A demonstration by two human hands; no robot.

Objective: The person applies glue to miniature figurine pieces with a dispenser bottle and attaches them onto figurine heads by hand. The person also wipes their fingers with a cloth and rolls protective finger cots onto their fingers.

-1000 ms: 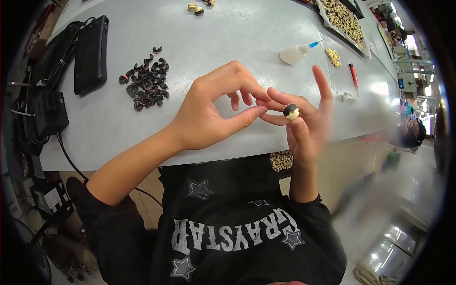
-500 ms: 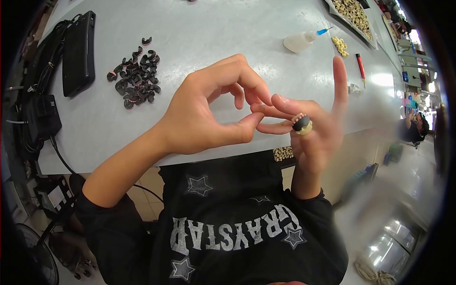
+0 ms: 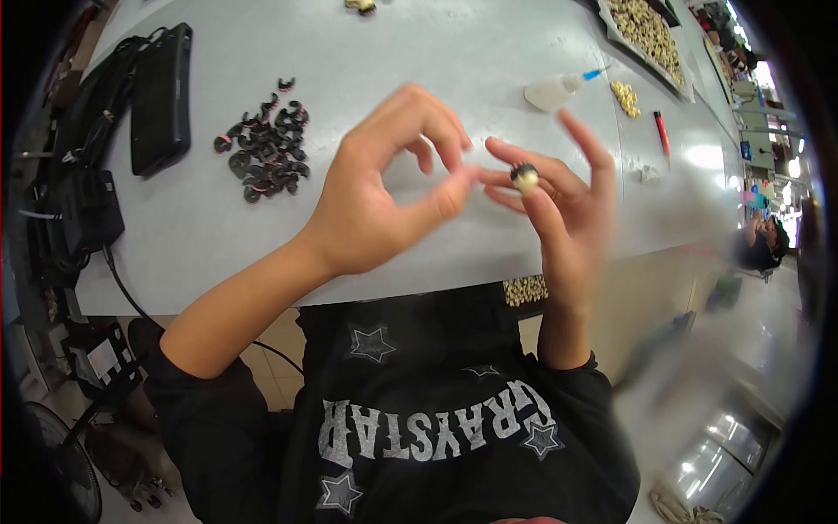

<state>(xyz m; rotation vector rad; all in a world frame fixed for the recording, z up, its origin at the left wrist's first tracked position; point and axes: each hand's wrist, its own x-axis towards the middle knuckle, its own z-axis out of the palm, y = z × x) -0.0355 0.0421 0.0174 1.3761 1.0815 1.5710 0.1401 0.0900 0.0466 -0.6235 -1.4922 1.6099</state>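
My right hand (image 3: pixel 572 205) holds a small rounded figure piece (image 3: pixel 525 178), black with a pinkish edge on top and cream below, between thumb and fingers. Its index finger is raised and blurred. Close beside it, my left hand (image 3: pixel 380 188) has thumb and index finger brought together in a ring, tips near the right hand's fingers. Whatever the left pinch holds, if anything, is too blurred to make out. Left of my hands, a loose pile of small curved black pieces (image 3: pixel 266 148) with pink edges lies on the grey table (image 3: pixel 419 52).
A white bottle with a blue needle tip (image 3: pixel 552 92), a small heap of cream pieces (image 3: pixel 625 99) and a red pen (image 3: pixel 662 135) lie at right. Behind them sits a full tray (image 3: pixel 602 12). A black box-shaped device (image 3: pixel 161 100) and cables are at left. Another person (image 3: pixel 768 240) is far right.
The right hand has raised the figure piece up and leftward and tilted its index finger left. The left hand stays pinched. The view has shifted slightly, showing a cream-and-black piece at the far edge.
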